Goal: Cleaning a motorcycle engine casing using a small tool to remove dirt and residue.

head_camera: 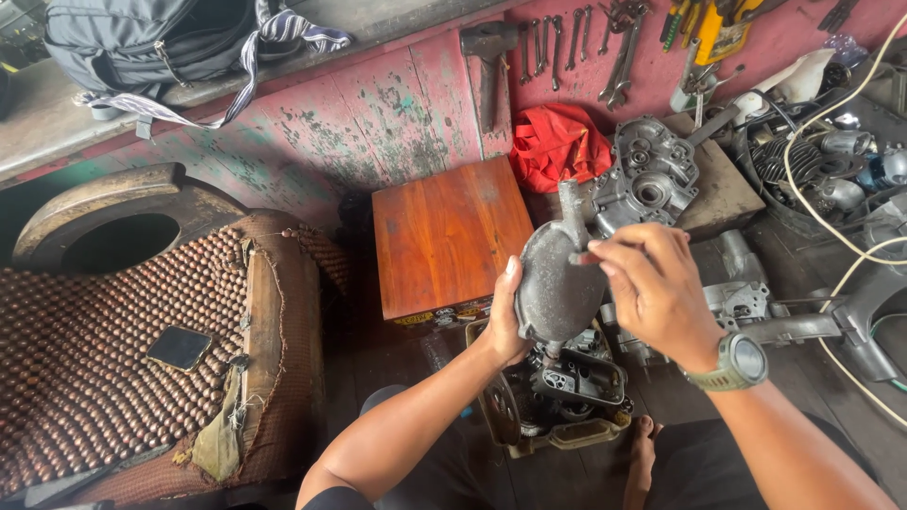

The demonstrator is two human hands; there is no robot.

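Note:
A dark grey, oval metal engine cover with a short tube at its top is held up in front of me. My left hand grips its left edge from below. My right hand, with a green watch on the wrist, pinches its upper right edge near the tube. Below the cover, on the floor, sits a greasy engine block between my knees.
A wooden box stands behind the cover, with a red cloth and a grey engine casing to its right. Wrenches hang on the pink wall. A beaded seat with a phone lies left. Cables and parts crowd the right.

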